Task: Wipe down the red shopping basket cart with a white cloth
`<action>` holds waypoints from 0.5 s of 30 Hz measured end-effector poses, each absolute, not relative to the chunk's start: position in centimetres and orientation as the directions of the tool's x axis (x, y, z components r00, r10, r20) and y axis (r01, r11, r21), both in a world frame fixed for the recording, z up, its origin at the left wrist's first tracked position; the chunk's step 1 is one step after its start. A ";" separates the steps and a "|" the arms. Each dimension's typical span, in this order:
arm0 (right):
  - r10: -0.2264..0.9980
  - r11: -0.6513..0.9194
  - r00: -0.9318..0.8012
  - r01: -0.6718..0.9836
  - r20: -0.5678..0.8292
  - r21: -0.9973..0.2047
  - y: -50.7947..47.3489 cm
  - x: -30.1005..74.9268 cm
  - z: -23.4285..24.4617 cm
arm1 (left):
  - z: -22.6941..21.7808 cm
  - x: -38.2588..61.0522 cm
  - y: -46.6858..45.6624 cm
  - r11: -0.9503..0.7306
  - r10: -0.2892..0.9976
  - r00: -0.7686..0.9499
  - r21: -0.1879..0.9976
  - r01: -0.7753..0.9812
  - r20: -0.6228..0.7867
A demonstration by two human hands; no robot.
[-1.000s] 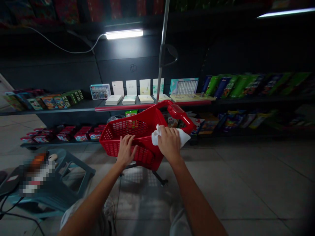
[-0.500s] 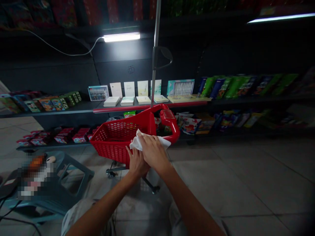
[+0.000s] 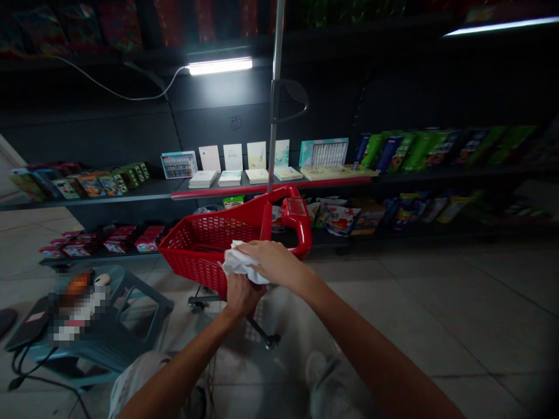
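A small red plastic shopping cart (image 3: 192, 267) stands in front of me, its looped handle (image 3: 303, 224) on the right. My right hand (image 3: 275, 263) is closed on a crumpled white cloth (image 3: 239, 265) and presses it to the near rim of the basket. Just below, my left hand (image 3: 241, 295) grips the near side of the cart, its fingertips partly hidden by the cloth. A grey metal pole (image 3: 275, 134) rises from the cart and has a dark loop partway up.
Shelves behind the cart hold books (image 3: 203, 178), boxed pens (image 3: 325, 153), green bags (image 3: 417, 151) and red packs (image 3: 120, 240). A blue-grey plastic stool (image 3: 144, 302) with blurred items and cables is at my left. A lit tube lamp (image 3: 220, 66) hangs above.
My right hand has slid the cloth left and slightly toward me along the rim, bunching it over my left fingers. My left hand stays near the same spot. The view has shifted slightly.
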State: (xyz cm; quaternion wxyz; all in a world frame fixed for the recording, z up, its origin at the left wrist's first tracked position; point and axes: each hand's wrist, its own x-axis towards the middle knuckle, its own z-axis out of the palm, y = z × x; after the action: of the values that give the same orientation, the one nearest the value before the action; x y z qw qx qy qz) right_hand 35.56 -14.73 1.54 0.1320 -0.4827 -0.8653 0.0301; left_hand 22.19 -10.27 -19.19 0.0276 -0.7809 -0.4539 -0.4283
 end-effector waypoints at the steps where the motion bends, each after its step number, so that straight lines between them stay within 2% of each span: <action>1: 0.834 0.551 -0.520 0.809 0.186 -0.205 -14.2 35.9 1.8 | -19.1 22.0 -10.3 -0.587 0.685 0.211 0.357 0.727 0.697; 5: 0.743 0.653 -0.661 0.680 0.105 -0.334 -11.4 37.8 3.5 | -18.4 21.2 -10.7 -0.604 0.644 0.194 0.335 0.723 0.741; 8: 0.741 0.638 -0.671 0.687 0.035 -0.349 -9.4 39.1 4.5 | -17.7 20.6 -10.8 -0.615 0.619 0.180 0.330 0.717 0.764; 11: 0.798 0.578 -0.602 0.777 -0.028 -0.249 -7.8 39.5 4.4 | -17.3 20.1 -10.7 -0.635 0.598 0.182 0.323 0.702 0.781; 15: 0.831 0.555 -0.556 0.831 -0.028 -0.025 -5.8 38.7 3.2 | -17.0 19.3 -10.2 -0.657 0.572 0.181 0.315 0.685 0.800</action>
State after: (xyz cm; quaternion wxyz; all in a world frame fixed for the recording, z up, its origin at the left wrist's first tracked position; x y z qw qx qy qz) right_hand 38.68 -5.81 3.24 -0.0065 -0.4713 -0.8818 0.0175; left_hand 19.30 -10.23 -16.96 0.0575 -0.7663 -0.4098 -0.4914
